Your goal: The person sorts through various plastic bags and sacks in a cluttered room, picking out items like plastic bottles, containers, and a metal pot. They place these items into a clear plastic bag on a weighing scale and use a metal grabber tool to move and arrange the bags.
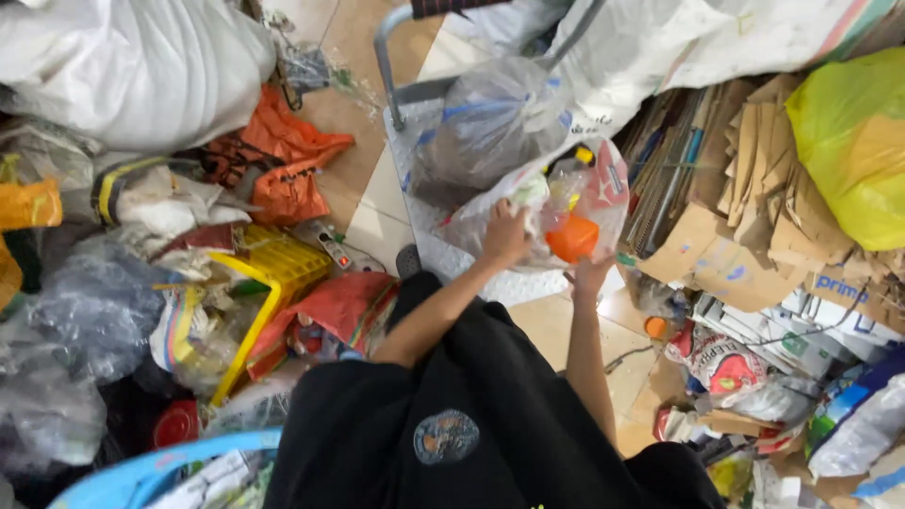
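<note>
A clear plastic bag [603,188] full of mixed waste sits on a metal platform cart [429,236] in front of me. My left hand [506,236] grips the bag's near rim beside a pale green piece. My right hand [589,273] is under the bag and holds an orange plastic piece [572,238] at its edge. A bottle with a yellow cap [577,162] shows inside the bag. My black clothing fills the lower middle of the view.
A grey plastic bag [490,123] lies behind on the cart. Folded cardboard [754,170] and a yellow-green bag [853,141] are stacked at right. A yellow crate [273,269], orange bags [283,160], a white sack [132,66] and a blue basin [132,471] crowd the left.
</note>
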